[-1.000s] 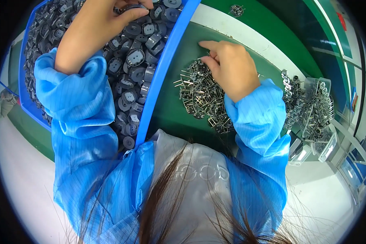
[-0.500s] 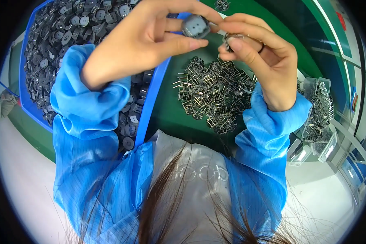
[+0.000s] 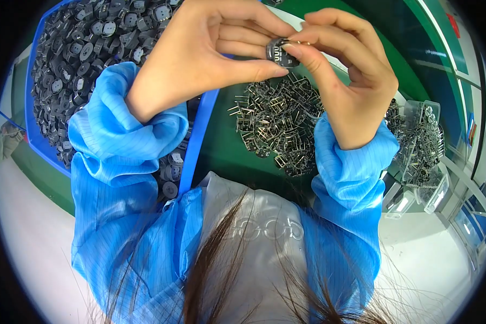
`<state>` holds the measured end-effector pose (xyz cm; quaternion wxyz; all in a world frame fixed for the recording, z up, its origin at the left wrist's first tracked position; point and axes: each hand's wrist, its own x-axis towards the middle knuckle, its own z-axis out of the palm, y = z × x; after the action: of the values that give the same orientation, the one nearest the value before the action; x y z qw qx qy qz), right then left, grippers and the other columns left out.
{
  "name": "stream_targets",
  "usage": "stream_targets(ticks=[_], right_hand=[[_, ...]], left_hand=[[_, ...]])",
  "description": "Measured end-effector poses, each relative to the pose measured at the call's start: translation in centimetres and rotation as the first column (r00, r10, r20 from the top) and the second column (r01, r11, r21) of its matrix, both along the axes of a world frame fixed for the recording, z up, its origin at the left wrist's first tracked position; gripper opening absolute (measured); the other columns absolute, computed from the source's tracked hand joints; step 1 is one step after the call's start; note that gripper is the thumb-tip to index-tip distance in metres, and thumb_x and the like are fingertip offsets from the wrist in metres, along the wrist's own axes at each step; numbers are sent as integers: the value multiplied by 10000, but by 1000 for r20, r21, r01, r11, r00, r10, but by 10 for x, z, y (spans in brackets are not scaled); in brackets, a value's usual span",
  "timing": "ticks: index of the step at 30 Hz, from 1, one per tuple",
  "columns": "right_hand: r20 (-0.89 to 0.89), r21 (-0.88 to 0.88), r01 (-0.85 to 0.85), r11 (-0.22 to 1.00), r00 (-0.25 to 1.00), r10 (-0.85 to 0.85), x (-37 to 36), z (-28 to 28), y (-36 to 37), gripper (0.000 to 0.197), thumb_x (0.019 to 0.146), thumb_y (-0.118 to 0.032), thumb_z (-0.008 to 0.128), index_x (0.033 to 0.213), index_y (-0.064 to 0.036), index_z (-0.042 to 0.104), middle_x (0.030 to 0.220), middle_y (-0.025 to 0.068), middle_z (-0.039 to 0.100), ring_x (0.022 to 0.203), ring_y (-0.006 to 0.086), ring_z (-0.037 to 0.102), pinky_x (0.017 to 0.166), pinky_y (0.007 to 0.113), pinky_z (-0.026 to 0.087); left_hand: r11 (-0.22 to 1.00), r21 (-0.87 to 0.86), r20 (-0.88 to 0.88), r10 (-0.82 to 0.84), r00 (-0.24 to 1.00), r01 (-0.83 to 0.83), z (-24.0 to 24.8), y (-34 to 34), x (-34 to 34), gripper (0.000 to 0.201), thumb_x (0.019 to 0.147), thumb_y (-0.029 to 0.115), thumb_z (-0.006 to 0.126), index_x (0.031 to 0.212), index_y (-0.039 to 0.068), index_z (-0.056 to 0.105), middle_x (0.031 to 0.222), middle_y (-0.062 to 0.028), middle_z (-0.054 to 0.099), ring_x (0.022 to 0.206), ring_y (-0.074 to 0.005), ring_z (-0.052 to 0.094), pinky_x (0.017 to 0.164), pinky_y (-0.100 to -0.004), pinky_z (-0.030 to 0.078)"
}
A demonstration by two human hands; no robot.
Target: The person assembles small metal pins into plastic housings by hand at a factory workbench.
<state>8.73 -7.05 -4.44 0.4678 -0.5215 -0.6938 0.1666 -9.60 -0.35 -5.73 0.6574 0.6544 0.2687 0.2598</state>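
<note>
Between the thumb and fingers of my left hand (image 3: 197, 51) sits a small dark grey plastic housing (image 3: 274, 53), rounded, its edge turned toward my right hand. My right hand (image 3: 353, 73) pinches a small black circuit board (image 3: 287, 59) with pale marks and thin gold pins. The board is against the housing; how far it is seated in it I cannot tell. Both hands are above a heap of pinned circuit boards (image 3: 278, 119).
On the left a blue bin (image 3: 200, 146) holds many dark grey housings (image 3: 86, 51). At right, clear plastic trays (image 3: 429, 110) carry more pinned boards. Everything stands on a green work surface (image 3: 218, 156). A white-edged green border curves along the far right.
The housing has been turned, so its pale face with holes no longer shows. My right hand has brought the circuit board left onto it, and the hands are closer together.
</note>
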Motion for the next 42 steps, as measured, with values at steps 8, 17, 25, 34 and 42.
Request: stream_targets(ticks=[8,17,25,34,42], right_hand=[[-61,-119,26,993,998,-34,0,-2,-3,106,750,63,692,853,39,684,927,99,640,821,157,634,741,265,543],[176,63,85,994,980,-95,-9,-5,-5,158,666,45,742,796,-32,697,816,62,649,751,179,646,645,256,505],[-435,-237,-230,944,894,109,-13,-6,2,294,762,67,634,1039,-14,578,980,103,588,899,197,608,777,295,480],[-631,-472,-234,850,763,-141,-23,-3,6,339,807,157,526,1115,17,517,1076,103,523,995,166,582,846,263,471],[54,-167,139,976,990,-132,20,-22,56,144,761,11,681,902,-9,699,819,100,587,686,180,626,581,248,471]], left_hand=[[992,-126,-19,-31,999,28,0,1,-1,352,757,-91,682,1086,-72,559,1022,-168,642,941,-220,652,854,-328,547],[998,-61,-108,-31,994,25,-3,0,3,264,768,-78,674,1020,-73,594,992,-153,655,939,-213,652,854,-320,540],[987,-148,-62,54,997,-63,2,7,-10,281,787,-46,633,1062,-44,575,1023,-135,656,957,-182,643,870,-267,503],[996,34,-65,83,994,-81,11,4,-3,357,775,-26,655,1122,-13,571,1097,-132,635,990,-179,628,880,-299,494],[712,698,-265,157,951,77,20,32,-45,369,766,-8,677,1121,33,585,1145,-86,620,1061,-200,591,877,-345,478]])
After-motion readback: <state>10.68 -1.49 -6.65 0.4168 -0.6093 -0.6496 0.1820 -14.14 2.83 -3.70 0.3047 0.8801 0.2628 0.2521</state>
